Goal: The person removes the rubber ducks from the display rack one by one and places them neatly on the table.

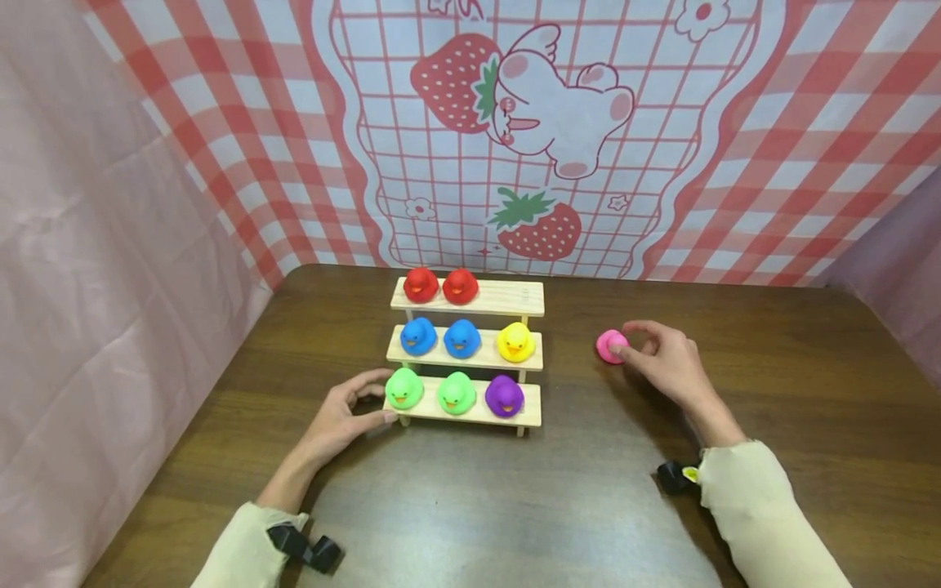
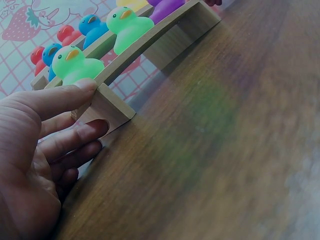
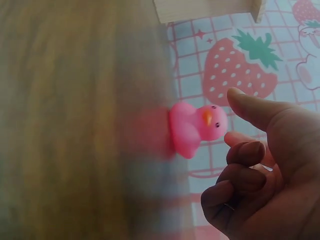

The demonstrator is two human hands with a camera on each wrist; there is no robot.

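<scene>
A three-tier wooden display stand [image 1: 470,415] holds small rubber ducks. My left hand [image 1: 344,415] grips the left end of its lowest shelf, thumb on the front corner beside a green duck [image 2: 75,65]. To the right of the stand, a pink rubber duck [image 3: 192,127] sits upright on the table. My right hand [image 1: 665,363] is right at this duck, thumb and index finger spread apart near its head. In the right wrist view the other fingers are curled toward the palm, and the duck stands just beyond the fingertips.
Two red ducks [image 1: 460,287] sit on the top shelf. Blue ducks [image 1: 461,339] and a yellow duck [image 1: 516,342] share the middle one. The bottom shelf also bears a purple duck [image 1: 504,396]. A strawberry-print cloth [image 1: 676,196] hangs behind the brown wooden table [image 1: 470,506].
</scene>
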